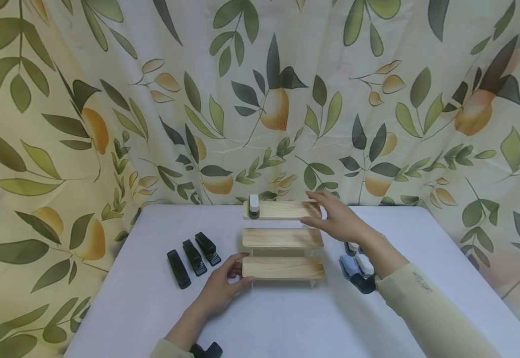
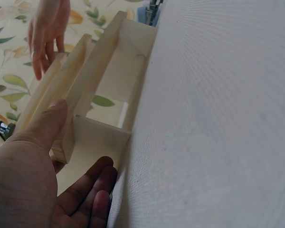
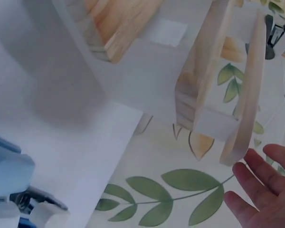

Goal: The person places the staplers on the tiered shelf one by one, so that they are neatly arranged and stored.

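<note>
A three-tier wooden display stand [image 1: 282, 267] with pale side panels stands mid-table. My left hand [image 1: 221, 286] holds the left end of its lowest tier, thumb in front and index finger behind; in the left wrist view, the thumb [image 2: 52, 121] lies along the wood and the other fingers bend loosely below. At the right end of the top tier [image 1: 282, 210], my right hand [image 1: 338, 216] spreads its fingers around the board's end. The right wrist view shows fingertips [image 3: 242, 168] right at that end. A small white-and-black stapler [image 1: 253, 206] stands on the top tier's left end.
Three black staplers [image 1: 194, 257] lie in a slanted row left of the stand. Light blue and white staplers [image 1: 351, 264] are grouped at the right, partly hidden by my right wrist. A leaf-patterned curtain [image 1: 260, 149] hangs behind the white table [image 1: 287, 323].
</note>
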Tool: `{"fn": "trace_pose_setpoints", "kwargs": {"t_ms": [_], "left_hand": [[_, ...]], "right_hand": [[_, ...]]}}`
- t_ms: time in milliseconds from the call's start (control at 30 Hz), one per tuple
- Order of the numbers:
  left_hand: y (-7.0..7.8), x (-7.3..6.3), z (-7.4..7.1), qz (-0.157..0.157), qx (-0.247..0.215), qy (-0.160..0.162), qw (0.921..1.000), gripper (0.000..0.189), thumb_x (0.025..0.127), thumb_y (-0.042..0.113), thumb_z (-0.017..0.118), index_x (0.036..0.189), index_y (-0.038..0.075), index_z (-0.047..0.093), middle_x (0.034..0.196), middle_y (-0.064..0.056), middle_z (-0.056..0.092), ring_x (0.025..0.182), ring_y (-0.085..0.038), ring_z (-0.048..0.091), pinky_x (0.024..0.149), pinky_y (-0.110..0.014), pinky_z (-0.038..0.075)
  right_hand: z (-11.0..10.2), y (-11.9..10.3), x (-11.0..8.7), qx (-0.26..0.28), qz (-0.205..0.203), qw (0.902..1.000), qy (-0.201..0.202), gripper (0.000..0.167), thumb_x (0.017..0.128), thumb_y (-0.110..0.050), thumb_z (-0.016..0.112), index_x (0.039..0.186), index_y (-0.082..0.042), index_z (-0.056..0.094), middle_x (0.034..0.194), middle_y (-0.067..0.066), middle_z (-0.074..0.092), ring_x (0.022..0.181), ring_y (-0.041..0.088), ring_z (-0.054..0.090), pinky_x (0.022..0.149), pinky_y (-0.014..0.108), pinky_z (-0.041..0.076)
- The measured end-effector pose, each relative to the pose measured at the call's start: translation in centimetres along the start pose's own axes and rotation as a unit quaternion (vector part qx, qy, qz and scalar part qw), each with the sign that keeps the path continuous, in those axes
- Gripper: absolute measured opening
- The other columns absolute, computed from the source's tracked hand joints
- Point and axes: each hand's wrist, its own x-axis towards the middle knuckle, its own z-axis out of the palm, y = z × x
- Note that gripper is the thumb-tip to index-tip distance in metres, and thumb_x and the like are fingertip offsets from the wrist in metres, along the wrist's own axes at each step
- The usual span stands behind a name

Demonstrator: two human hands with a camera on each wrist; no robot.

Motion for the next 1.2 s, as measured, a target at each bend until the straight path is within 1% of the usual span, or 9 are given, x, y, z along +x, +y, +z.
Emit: {"fn": "trace_pose_setpoints", "kwargs": {"t_ms": [100, 233, 467, 700, 867, 1067, 1200], "left_hand": [[-0.1, 0.0, -0.1, -0.002, 0.001, 0.0, 1.0, 0.073, 0.088, 0.063, 0.073, 0.151, 0.038, 0.047, 0.126, 0.003, 0.066, 0.116, -0.018, 0.06, 0.104, -0.049, 0.05], [-0.1, 0.0, -0.2, -0.002, 0.001, -0.002, 1.0, 0.071, 0.088, 0.064, 0.072, 0.151, 0.041, 0.047, 0.126, 0.003, 0.066, 0.117, -0.018, 0.061, 0.105, -0.05, 0.05], [-0.1, 0.0, -0.3, -0.002, 0.002, -0.006, 1.0, 0.07, 0.088, 0.064, 0.071, 0.15, 0.044, 0.046, 0.126, 0.005, 0.067, 0.118, -0.018, 0.061, 0.105, -0.051, 0.05], [-0.1, 0.1, -0.4, -0.001, -0.003, -0.008, 1.0, 0.071, 0.088, 0.065, 0.072, 0.15, 0.043, 0.046, 0.126, 0.006, 0.067, 0.117, -0.016, 0.061, 0.105, -0.051, 0.05], [-0.1, 0.2, -0.4, 0.006, -0.004, -0.007, 0.9999, 0.071, 0.089, 0.064, 0.072, 0.15, 0.041, 0.047, 0.126, 0.005, 0.067, 0.115, -0.016, 0.06, 0.104, -0.05, 0.05], [-0.2, 0.2, -0.4, 0.007, -0.006, -0.007, 0.9999, 0.07, 0.088, 0.064, 0.072, 0.15, 0.041, 0.047, 0.126, 0.006, 0.067, 0.115, -0.016, 0.06, 0.104, -0.05, 0.049], [-0.1, 0.1, -0.4, 0.001, -0.008, -0.009, 0.9999, 0.07, 0.087, 0.065, 0.072, 0.149, 0.043, 0.047, 0.125, 0.009, 0.067, 0.115, -0.015, 0.06, 0.105, -0.049, 0.049]], "right_hand": [[-0.1, 0.4, -0.1, -0.007, 0.009, 0.9999, -0.003, 0.09, 0.095, -0.06, 0.066, 0.162, -0.011, 0.032, 0.163, 0.021, 0.034, 0.145, 0.046, 0.041, 0.111, 0.07, 0.04], [-0.3, 1.1, -0.4, -0.011, 0.009, 0.9999, -0.003, 0.09, 0.096, -0.06, 0.066, 0.162, -0.009, 0.032, 0.164, 0.023, 0.032, 0.147, 0.048, 0.038, 0.113, 0.071, 0.037], [-0.9, 2.0, -1.0, -0.024, 0.003, 0.9997, 0.003, 0.085, 0.098, -0.053, 0.067, 0.159, -0.004, 0.036, 0.161, 0.026, 0.035, 0.144, 0.05, 0.041, 0.113, 0.07, 0.037], [-1.6, 2.7, -1.4, -0.026, 0.018, 0.9995, -0.005, 0.084, 0.099, -0.049, 0.068, 0.159, -0.002, 0.035, 0.16, 0.028, 0.035, 0.144, 0.052, 0.04, 0.112, 0.072, 0.037], [-1.9, 3.8, -1.7, -0.027, 0.028, 0.9992, -0.009, 0.084, 0.099, -0.048, 0.068, 0.159, -0.001, 0.034, 0.158, 0.03, 0.037, 0.142, 0.053, 0.04, 0.111, 0.073, 0.037], [-1.7, 5.2, -1.9, -0.034, 0.044, 0.9984, -0.015, 0.084, 0.098, -0.045, 0.071, 0.156, 0.004, 0.036, 0.155, 0.032, 0.04, 0.141, 0.053, 0.041, 0.111, 0.073, 0.036], [-1.4, 6.1, -2.1, -0.036, 0.058, 0.9974, -0.025, 0.086, 0.096, -0.047, 0.072, 0.155, 0.005, 0.037, 0.152, 0.033, 0.041, 0.139, 0.054, 0.043, 0.109, 0.074, 0.037]]}}
